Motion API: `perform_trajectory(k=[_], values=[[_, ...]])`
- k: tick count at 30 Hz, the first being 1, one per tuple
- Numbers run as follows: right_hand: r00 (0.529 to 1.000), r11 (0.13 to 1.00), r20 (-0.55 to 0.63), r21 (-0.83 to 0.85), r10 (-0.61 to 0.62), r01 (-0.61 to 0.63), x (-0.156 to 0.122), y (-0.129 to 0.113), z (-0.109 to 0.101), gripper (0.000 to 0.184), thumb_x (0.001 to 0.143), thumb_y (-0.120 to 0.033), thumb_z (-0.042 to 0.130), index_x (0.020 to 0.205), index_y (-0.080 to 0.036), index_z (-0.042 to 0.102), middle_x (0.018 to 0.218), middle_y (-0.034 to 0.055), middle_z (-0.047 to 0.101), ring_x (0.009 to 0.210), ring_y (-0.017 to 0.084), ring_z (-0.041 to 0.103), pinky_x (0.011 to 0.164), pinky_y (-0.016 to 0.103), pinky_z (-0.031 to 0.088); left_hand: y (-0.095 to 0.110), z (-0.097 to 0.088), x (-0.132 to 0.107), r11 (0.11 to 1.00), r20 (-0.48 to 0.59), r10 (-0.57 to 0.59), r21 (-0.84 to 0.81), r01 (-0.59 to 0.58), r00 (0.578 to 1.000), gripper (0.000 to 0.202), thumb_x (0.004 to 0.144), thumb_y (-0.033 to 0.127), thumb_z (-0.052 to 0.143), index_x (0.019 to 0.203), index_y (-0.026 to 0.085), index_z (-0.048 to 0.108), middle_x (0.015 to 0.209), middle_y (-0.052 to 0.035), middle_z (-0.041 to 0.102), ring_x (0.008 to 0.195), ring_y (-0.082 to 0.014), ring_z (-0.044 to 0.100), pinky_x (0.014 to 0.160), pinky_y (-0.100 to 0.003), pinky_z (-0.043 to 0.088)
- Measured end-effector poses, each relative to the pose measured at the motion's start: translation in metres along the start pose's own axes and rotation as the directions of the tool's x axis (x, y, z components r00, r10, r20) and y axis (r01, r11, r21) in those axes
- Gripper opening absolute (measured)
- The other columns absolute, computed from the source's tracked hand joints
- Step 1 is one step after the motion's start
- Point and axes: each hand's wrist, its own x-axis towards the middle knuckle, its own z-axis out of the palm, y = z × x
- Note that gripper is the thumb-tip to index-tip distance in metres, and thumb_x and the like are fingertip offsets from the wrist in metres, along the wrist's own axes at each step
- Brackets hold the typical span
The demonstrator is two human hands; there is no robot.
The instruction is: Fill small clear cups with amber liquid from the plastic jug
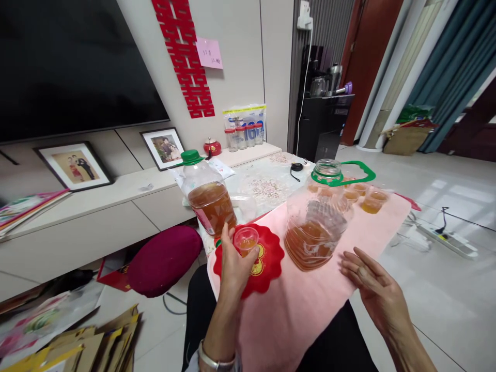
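My left hand [233, 268] has its thumb and fingers closed around a small clear plastic cup [247, 236] with some amber liquid in it. The cup is over a red scalloped plate [273, 258] with gold markings; whether its base touches the plate is hidden. Just beyond stands a large plastic bottle [211, 201] with a green cap, partly filled with amber liquid. A second, uncapped bottle [315, 230] with a green handle around its neck holds less liquid and stands on a pink cloth [287, 315]. To its right, my right hand [374, 284] is open with fingers apart, holding nothing.
Several filled cups [374, 200] stand behind the uncapped bottle. A black tape measure [296, 167] lies on the table's far side. Left of the table is a maroon stool [166, 261]; cardboard pieces [101, 343] are on the floor. A power strip [445, 240] lies at right.
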Motion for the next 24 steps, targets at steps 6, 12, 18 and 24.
perform_trajectory(k=[6,12,18,24], values=[[0.999,0.998,-0.039,-0.048,0.031,-0.032,-0.015,-0.006,-0.018,0.058,0.067,-0.042,0.096,0.120,-0.023,0.079,0.115,0.0132,0.080,0.088,0.022,0.078,0.083,0.028,0.065,-0.013,0.004,0.006,0.997,0.029,0.018,-0.070,-0.015,0.999,0.111,0.070,0.033,0.074,0.162,0.019,0.012,0.154,-0.0148,0.047,0.145,-0.0265,0.048,0.129,-0.050,0.036],[0.999,0.993,-0.022,-0.111,0.030,-0.032,-0.026,-0.007,-0.016,0.056,0.068,-0.045,0.095,0.118,-0.025,0.080,0.108,0.0110,0.080,0.090,0.021,0.076,0.083,0.025,0.063,-0.014,0.004,0.005,0.992,0.029,0.012,-0.124,-0.009,1.000,0.109,0.069,0.032,0.074,0.159,0.019,0.015,0.151,-0.0166,0.049,0.142,-0.0265,0.052,0.127,-0.050,0.040],[0.998,0.966,0.058,-0.258,0.013,0.002,-0.038,-0.005,-0.002,0.048,0.068,-0.051,0.093,0.106,-0.024,0.082,0.096,0.0107,0.079,0.086,0.023,0.073,0.079,0.029,0.062,0.009,0.000,-0.009,0.987,0.036,0.014,-0.162,-0.008,0.999,0.111,0.064,0.039,0.077,0.156,0.017,0.019,0.145,-0.0180,0.052,0.141,-0.0289,0.054,0.125,-0.052,0.041],[0.956,0.930,0.279,-0.367,0.095,0.014,-0.056,-0.004,0.022,0.034,0.081,-0.057,0.082,0.092,-0.025,0.078,0.083,0.0062,0.072,0.080,0.022,0.067,0.074,0.032,0.056,0.035,-0.012,-0.034,0.968,0.189,-0.021,-0.242,0.068,0.982,0.117,0.062,0.042,0.084,0.156,0.025,0.016,0.144,-0.0145,0.053,0.139,-0.0285,0.055,0.126,-0.056,0.040]])
